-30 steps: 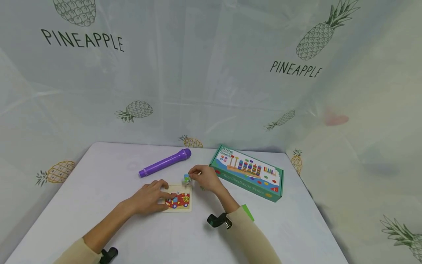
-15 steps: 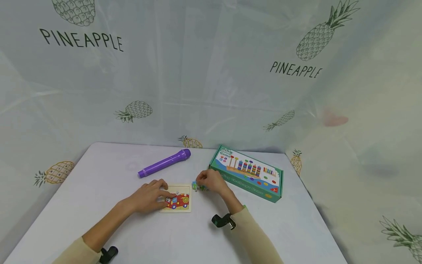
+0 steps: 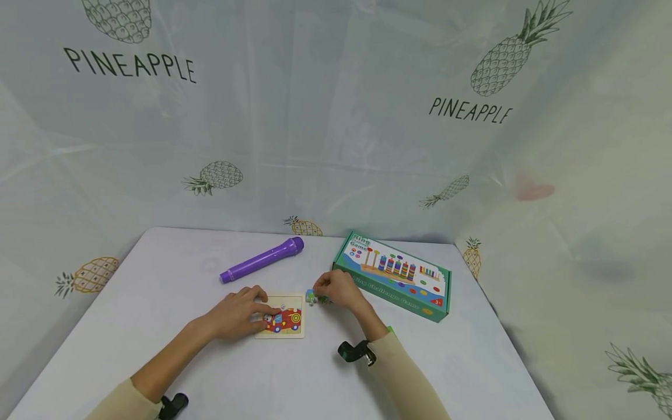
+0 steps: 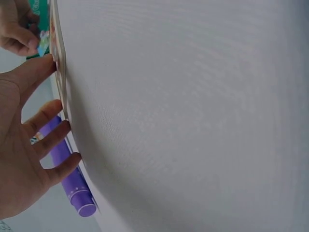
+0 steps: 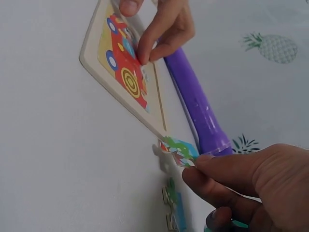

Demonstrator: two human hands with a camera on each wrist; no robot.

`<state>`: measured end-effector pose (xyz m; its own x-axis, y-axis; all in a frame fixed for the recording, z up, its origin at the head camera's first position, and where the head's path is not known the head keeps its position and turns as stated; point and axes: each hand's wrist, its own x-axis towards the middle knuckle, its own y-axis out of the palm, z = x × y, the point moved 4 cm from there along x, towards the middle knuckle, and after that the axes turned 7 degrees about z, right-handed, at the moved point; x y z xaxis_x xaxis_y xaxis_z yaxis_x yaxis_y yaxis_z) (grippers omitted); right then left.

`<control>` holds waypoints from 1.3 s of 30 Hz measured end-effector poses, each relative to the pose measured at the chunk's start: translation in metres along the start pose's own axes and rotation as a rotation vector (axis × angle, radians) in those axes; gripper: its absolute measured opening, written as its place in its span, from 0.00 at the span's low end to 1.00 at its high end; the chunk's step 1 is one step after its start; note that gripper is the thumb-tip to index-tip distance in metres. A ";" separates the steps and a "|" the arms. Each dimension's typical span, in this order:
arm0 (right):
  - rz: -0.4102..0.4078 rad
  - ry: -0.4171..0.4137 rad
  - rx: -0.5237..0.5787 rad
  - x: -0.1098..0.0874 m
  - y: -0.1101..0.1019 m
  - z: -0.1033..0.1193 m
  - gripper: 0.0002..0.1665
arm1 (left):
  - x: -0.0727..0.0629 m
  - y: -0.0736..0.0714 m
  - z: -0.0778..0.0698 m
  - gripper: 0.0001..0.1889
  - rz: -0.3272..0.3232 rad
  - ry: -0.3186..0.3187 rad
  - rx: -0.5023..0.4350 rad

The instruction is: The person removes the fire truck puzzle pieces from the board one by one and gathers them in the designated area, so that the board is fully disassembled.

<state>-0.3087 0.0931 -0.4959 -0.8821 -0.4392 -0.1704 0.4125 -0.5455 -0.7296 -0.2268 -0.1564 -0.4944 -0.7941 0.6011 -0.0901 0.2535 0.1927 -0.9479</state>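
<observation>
A wooden puzzle board with a red fire-truck picture lies flat on the table. Spread over its left side is my left hand; in the right wrist view a fingertip touches the picture. My right hand pinches a small green and blue puzzle piece between thumb and index finger, just beyond the board's upper right corner. Below that piece, other loose puzzle pieces rest on the table, partly hidden in the head view by the right hand.
A purple toy microphone lies behind the board. At the back right is a green Ring Challenge Game box, close to the right hand. Something bright green peeks out beside the right sleeve. A pineapple-print curtain hangs behind the table.
My right hand has moved right and slightly nearer with the puzzle piece, from the board's upper edge to beside its corner, then stayed nearly still. The left hand keeps its place.
</observation>
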 end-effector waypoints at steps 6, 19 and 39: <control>-0.010 -0.008 -0.013 0.000 0.002 0.000 0.04 | 0.000 0.000 0.000 0.18 -0.002 0.003 0.008; -0.017 -0.005 -0.075 0.000 0.008 0.006 0.05 | 0.001 0.002 0.001 0.19 0.002 -0.025 -0.003; -0.011 0.030 -0.150 0.003 0.012 0.005 0.04 | 0.000 0.004 0.004 0.19 0.006 -0.023 -0.005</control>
<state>-0.3058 0.0818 -0.5020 -0.8938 -0.4108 -0.1799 0.3659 -0.4361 -0.8222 -0.2283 -0.1587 -0.4993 -0.8050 0.5842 -0.1033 0.2612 0.1927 -0.9459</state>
